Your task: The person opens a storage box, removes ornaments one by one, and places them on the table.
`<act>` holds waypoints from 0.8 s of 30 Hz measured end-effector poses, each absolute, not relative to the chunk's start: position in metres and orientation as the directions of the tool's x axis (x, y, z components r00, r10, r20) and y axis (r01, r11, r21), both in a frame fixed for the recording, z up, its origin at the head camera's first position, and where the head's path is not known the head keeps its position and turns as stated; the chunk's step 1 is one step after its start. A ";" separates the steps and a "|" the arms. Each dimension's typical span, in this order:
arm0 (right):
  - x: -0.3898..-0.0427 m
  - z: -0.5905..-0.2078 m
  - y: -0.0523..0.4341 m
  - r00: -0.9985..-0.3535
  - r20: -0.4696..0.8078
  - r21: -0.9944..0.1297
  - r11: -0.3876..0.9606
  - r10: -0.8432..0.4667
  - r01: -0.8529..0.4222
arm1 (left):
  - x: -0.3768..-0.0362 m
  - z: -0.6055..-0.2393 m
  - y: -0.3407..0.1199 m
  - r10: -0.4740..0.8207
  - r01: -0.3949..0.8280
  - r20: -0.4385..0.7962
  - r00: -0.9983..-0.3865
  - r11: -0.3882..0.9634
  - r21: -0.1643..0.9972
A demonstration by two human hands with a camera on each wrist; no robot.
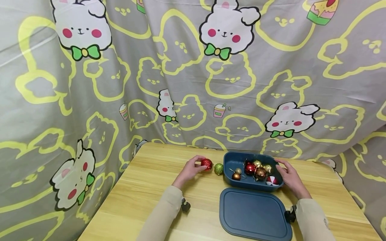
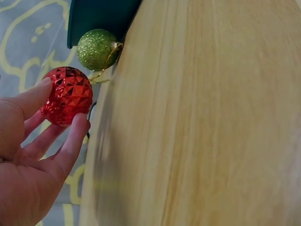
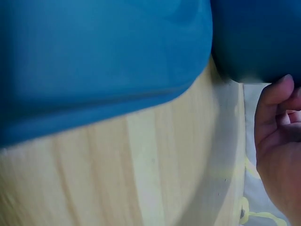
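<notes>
My left hand [image 1: 193, 169] pinches a shiny red faceted Christmas ball [image 2: 69, 95] between thumb and fingers. Right beside it, a green glitter ball [image 2: 98, 49] with a gold string lies on the table against the left end of a dark blue box [image 1: 227, 167]. Inside the box sit several baubles: red ones [image 1: 249, 168], gold ones [image 1: 267, 168], a brown one [image 1: 260, 174], a small copper one [image 1: 236, 176] and a red-and-white one [image 1: 272, 180]. My right hand [image 1: 290, 177] holds the box's right end at the rim, its fingers bent; some fingertips are hidden in the right wrist view.
A flat blue lid [image 1: 254, 214] lies on the wooden table [image 1: 126, 201] in front of the box, close to the right forearm. Behind the table's far edge hangs a grey curtain [image 1: 187, 83] with cartoon rabbits.
</notes>
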State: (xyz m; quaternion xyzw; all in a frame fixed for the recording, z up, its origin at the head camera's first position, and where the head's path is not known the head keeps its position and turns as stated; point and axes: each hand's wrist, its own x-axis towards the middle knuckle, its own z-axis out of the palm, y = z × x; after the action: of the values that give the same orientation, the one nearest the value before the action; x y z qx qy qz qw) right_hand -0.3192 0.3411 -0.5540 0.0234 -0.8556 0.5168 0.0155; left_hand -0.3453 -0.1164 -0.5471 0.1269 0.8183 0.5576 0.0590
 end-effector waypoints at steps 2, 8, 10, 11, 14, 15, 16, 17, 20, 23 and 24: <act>-0.319 -0.554 0.341 -0.999 0.045 -0.879 0.474 -0.019 -0.049 | -0.346 -0.548 -0.116 0.274 0.143 0.045 -0.961 0.350 0.926; -0.320 -0.553 0.341 -0.999 0.041 -0.864 0.502 -0.013 -0.042 | -0.346 -0.550 -0.114 0.277 0.153 0.046 -0.960 0.376 0.914; -0.320 -0.553 0.341 -0.999 0.045 -0.865 0.499 -0.011 -0.045 | -0.345 -0.550 -0.113 0.281 0.156 0.048 -0.959 0.377 0.913; -0.320 -0.553 0.341 -0.999 0.046 -0.867 0.496 -0.009 -0.045 | -0.345 -0.549 -0.113 0.282 0.156 0.047 -0.958 0.377 0.913; -0.319 -0.552 0.341 -0.998 0.054 -0.863 0.502 -0.011 -0.052 | -0.344 -0.550 -0.112 0.285 0.157 0.047 -0.957 0.378 0.913; -0.319 -0.552 0.341 -0.998 0.056 -0.860 0.507 -0.012 -0.054 | -0.344 -0.550 -0.112 0.287 0.157 0.046 -0.957 0.376 0.913; -0.319 -0.552 0.341 -0.998 0.057 -0.857 0.513 -0.012 -0.055 | -0.344 -0.550 -0.112 0.286 0.152 0.041 -0.957 0.377 0.914; -0.319 -0.552 0.341 -0.998 0.057 -0.852 0.520 -0.014 -0.056 | -0.344 -0.551 -0.112 0.287 0.152 0.042 -0.957 0.376 0.914; -0.318 -0.553 0.341 -0.999 0.052 -0.841 0.539 -0.009 -0.049 | -0.344 -0.553 -0.112 0.286 0.153 0.044 -0.957 0.370 0.916; -0.319 -0.553 0.340 -0.999 0.053 -0.834 0.549 -0.005 -0.047 | -0.344 -0.554 -0.112 0.283 0.158 0.049 -0.958 0.375 0.913; -0.318 -0.554 0.340 -0.998 0.057 -0.832 0.553 -0.004 -0.050 | -0.344 -0.554 -0.112 0.283 0.159 0.050 -0.958 0.377 0.912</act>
State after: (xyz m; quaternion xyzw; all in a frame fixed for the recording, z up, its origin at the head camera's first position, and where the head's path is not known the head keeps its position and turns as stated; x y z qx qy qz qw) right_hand -0.3184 0.3401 -0.5535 0.0152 -0.8808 0.4726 0.0242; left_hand -0.3441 -0.1116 -0.5543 0.1335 0.8279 0.5418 0.0569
